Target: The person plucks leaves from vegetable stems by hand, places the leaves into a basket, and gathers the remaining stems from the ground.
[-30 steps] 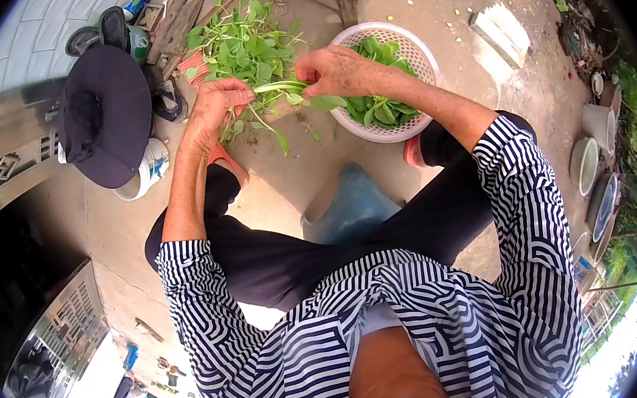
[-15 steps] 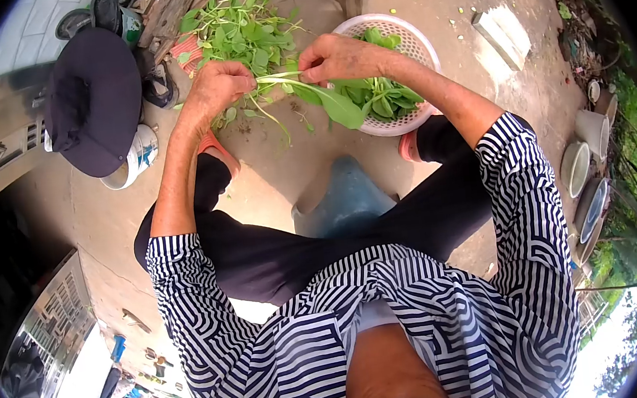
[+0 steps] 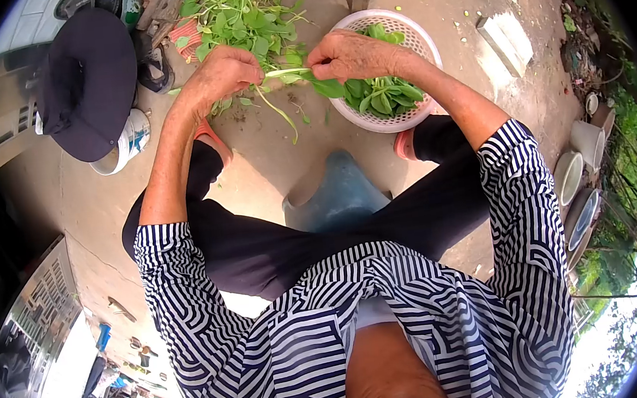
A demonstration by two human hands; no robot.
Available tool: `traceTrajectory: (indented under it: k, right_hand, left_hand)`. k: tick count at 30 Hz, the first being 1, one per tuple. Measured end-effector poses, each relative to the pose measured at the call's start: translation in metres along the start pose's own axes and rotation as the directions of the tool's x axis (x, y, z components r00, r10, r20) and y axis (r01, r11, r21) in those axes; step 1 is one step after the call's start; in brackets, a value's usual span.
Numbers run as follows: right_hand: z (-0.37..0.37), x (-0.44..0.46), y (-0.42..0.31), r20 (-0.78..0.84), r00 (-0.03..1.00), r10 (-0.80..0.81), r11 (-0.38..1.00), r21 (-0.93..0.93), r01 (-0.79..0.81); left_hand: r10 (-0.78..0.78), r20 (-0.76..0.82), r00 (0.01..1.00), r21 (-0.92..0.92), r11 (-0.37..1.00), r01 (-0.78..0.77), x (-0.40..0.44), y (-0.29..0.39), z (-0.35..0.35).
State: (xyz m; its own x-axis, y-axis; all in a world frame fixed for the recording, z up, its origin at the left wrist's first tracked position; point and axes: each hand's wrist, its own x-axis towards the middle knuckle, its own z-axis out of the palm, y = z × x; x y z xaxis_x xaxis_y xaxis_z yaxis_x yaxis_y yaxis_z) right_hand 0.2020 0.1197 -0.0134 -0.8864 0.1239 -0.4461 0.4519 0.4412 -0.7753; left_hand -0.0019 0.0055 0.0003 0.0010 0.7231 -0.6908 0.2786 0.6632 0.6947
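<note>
My left hand (image 3: 226, 73) pinches the root end of a leafy green's pale stem (image 3: 285, 72). Closed on the same plant from the other side is my right hand (image 3: 354, 55), with part of a leaf showing below its fingers. A thin strand (image 3: 279, 111) hangs down near my left fingers. Beyond the left hand lies a heap of uncut leafy greens (image 3: 248, 21) on the ground. Under and beside the right hand stands a pale plastic colander (image 3: 426, 39), holding several loose green leaves (image 3: 384, 97).
A blue stool (image 3: 337, 193) stands between my legs. To the left, a dark hat (image 3: 89, 83) rests over a white bucket (image 3: 131, 144). A white block (image 3: 507, 43) lies right of the colander. Several basins (image 3: 569, 175) line the right side.
Both hands are slightly farther apart, still on the same leafy green. The broad leaf that hung below my right hand is now mostly hidden by it or foreshortened. The view has shifted slightly.
</note>
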Motion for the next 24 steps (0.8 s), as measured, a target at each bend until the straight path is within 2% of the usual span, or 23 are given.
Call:
traceTrajectory:
  k: [4,6,7,9,13,15,16,18,19,21,22,23,24]
  right_hand:
    - [0.001,-0.001,0.007,-0.1,0.991,-0.087,0.99,0.103,0.097]
    - [0.002,0.001,0.011,-0.166,0.98,-0.111,0.959,0.241,0.15]
    - [0.002,0.0,0.01,-0.166,0.98,-0.11,0.959,0.241,0.148]
    - [0.003,-0.001,0.005,-0.112,0.992,0.052,0.86,0.51,0.013]
    - [0.013,0.005,0.01,-0.124,0.987,0.101,0.758,0.653,0.005]
    - [0.011,0.007,0.016,-0.155,0.961,0.227,0.679,0.733,-0.042]
    - [0.009,0.007,0.022,-0.157,0.961,0.227,0.679,0.733,-0.04]
    - [0.002,0.006,0.028,-0.313,0.862,0.399,0.537,0.842,0.057]
    - [0.002,0.007,0.026,-0.317,0.861,0.399,0.538,0.841,0.06]
    - [0.005,0.009,0.02,-0.228,0.921,0.317,0.569,0.822,0.007]
    - [0.01,0.013,0.016,-0.181,0.951,0.252,0.646,0.763,-0.026]
    - [0.014,0.014,0.01,-0.182,0.95,0.255,0.644,0.764,-0.026]
    - [0.018,0.012,0.0,-0.17,0.974,0.151,0.784,0.621,-0.013]
  left_hand:
    - [0.016,0.061,0.998,-0.019,1.0,-0.015,-0.001,-0.005,-0.004]
    - [0.106,0.125,0.986,-0.06,0.993,-0.099,-0.001,-0.007,-0.006]
    - [0.107,0.126,0.986,-0.061,0.993,-0.1,-0.002,-0.007,-0.006]
    - [0.103,0.124,0.987,-0.153,0.985,-0.084,-0.006,-0.006,-0.008]
    - [0.099,0.113,0.989,-0.165,0.983,-0.08,-0.008,-0.007,-0.009]
    - [0.095,0.122,0.988,-0.119,0.99,-0.081,-0.009,-0.008,-0.009]
    - [0.096,0.122,0.988,-0.117,0.99,-0.082,-0.011,-0.009,-0.009]
    - [0.193,-0.017,0.981,0.066,0.979,-0.191,-0.019,-0.01,-0.006]
    - [0.195,-0.017,0.981,0.069,0.979,-0.193,-0.02,-0.011,-0.003]
    - [0.386,-0.072,0.92,0.227,0.904,-0.362,-0.018,-0.01,0.007]
    - [0.442,-0.116,0.889,0.277,0.874,-0.399,-0.017,-0.009,0.012]
    - [0.442,-0.112,0.89,0.277,0.874,-0.399,-0.015,-0.01,0.015]
    - [0.458,-0.123,0.881,0.333,0.855,-0.398,-0.014,-0.01,0.017]
